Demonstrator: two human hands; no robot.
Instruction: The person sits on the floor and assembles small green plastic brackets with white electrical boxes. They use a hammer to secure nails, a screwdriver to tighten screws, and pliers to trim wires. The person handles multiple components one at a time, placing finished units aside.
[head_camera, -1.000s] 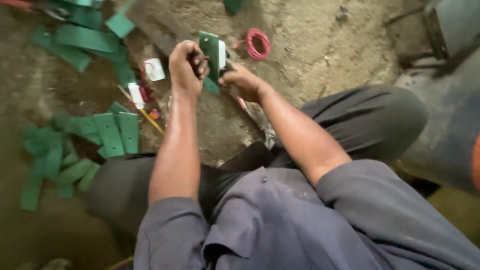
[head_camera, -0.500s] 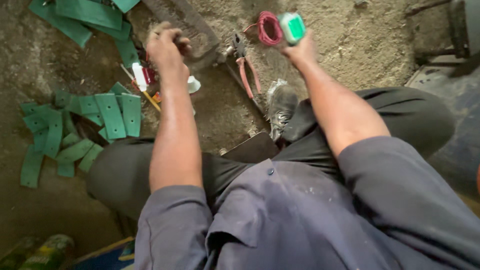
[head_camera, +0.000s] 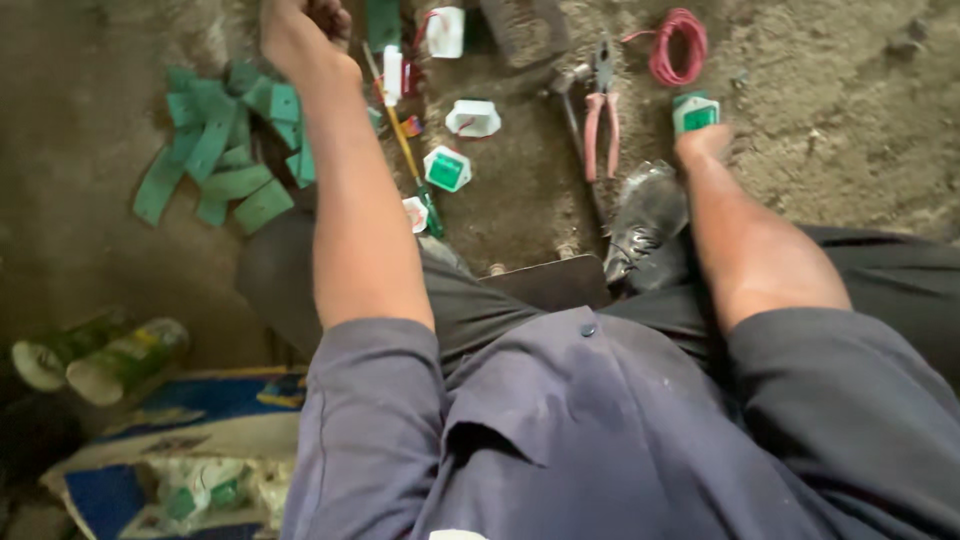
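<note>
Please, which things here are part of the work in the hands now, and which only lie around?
In hand:
- right hand on a green and white part
- left hand, a closed fist; what it holds is hidden

Lying about:
- green strips
- pliers
- red wire coil
- screwdriver
- white parts
- two cups

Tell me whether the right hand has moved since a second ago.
Yes. The right hand, holding a small green and white block, went from in front of the body beside the left hand out to the right, and is now just below the red wire coil.
</note>
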